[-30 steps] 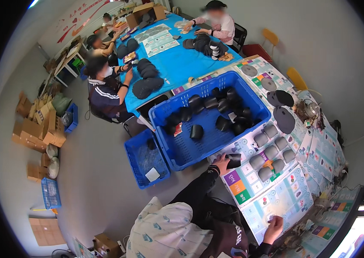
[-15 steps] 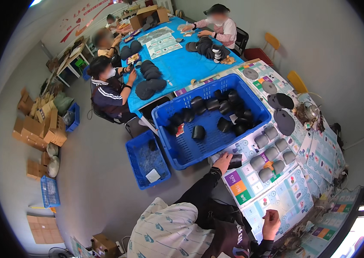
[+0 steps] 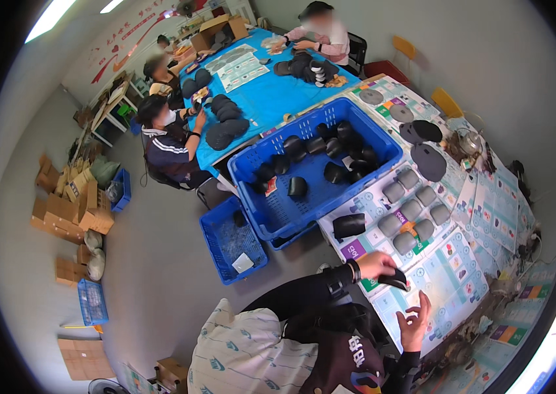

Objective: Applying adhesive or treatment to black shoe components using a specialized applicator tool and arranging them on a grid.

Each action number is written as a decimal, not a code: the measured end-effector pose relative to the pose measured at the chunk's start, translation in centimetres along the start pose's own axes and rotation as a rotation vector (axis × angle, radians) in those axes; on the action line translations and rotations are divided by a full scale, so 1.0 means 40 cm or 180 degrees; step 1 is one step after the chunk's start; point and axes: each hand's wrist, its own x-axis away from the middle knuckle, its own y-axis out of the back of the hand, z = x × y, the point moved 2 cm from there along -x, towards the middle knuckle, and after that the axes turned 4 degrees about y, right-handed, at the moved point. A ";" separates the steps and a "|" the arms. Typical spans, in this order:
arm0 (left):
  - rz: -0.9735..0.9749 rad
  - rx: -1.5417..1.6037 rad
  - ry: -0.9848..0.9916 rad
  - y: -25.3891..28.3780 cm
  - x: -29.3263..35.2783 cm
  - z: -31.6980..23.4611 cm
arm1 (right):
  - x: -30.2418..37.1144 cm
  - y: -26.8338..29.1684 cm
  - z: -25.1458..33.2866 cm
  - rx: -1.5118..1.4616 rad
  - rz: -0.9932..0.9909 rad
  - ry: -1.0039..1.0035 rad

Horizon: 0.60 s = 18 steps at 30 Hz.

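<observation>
Above the near part of the covered table, my left hand [image 3: 378, 264] is closed on the edge of a curved black piece [image 3: 394, 281] that looks like a cap brim. My right hand [image 3: 414, 326] is raised just nearer to me, thumb and index finger pinched and the other fingers stretched. Whatever the pinch holds, if anything, is too small to make out. A curved black bundle, perhaps stacked brims [image 3: 349, 226], lies on the table beyond my left hand. Several curved grey pieces [image 3: 411, 210] sit in rows farther right.
A big blue crate [image 3: 294, 231] with black curved pieces stands beyond my hands; a smaller blue crate [image 3: 211, 255] is lower at left. Dark caps [image 3: 428, 162] lie at the table's far right. Co-workers sit around a blue-covered table [image 3: 265, 98] at the back.
My left hand has left the black bundle by the crate and come nearer and right, now with a black piece. My right hand has risen and its fingers have partly uncurled. The view has shifted slightly.
</observation>
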 end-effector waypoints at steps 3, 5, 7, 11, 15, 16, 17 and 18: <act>0.0885 -0.0057 0.0607 -0.171 0.010 0.050 | 0.039 0.020 -0.116 0.0049 -0.0017 0.0170; 0.0930 0.0017 0.1112 -0.247 0.011 0.095 | 0.103 0.032 -0.237 -0.0412 -0.0261 -0.0721; 0.0628 -0.0877 0.0726 -0.292 0.016 0.116 | 0.143 0.057 -0.269 -0.0582 -0.0406 -0.0706; -0.0502 -0.1476 -0.0513 -0.325 0.038 0.065 | 0.307 0.115 -0.424 -0.1158 -0.0626 -0.1388; -0.1347 -0.1913 -0.1405 -0.274 0.161 -0.192 | 0.411 0.180 -0.430 -0.1372 -0.0582 -0.1936; -0.1489 -0.1857 -0.1524 -0.262 0.181 -0.237 | 0.445 0.186 -0.482 -0.1370 -0.0674 -0.1953; -0.1631 -0.1809 -0.1657 -0.253 0.190 -0.280 | 0.457 0.188 -0.523 -0.1375 -0.0772 -0.1956; -0.1777 -0.1722 -0.1764 -0.246 0.201 -0.312 | 0.453 0.189 -0.519 -0.1420 -0.0904 -0.1967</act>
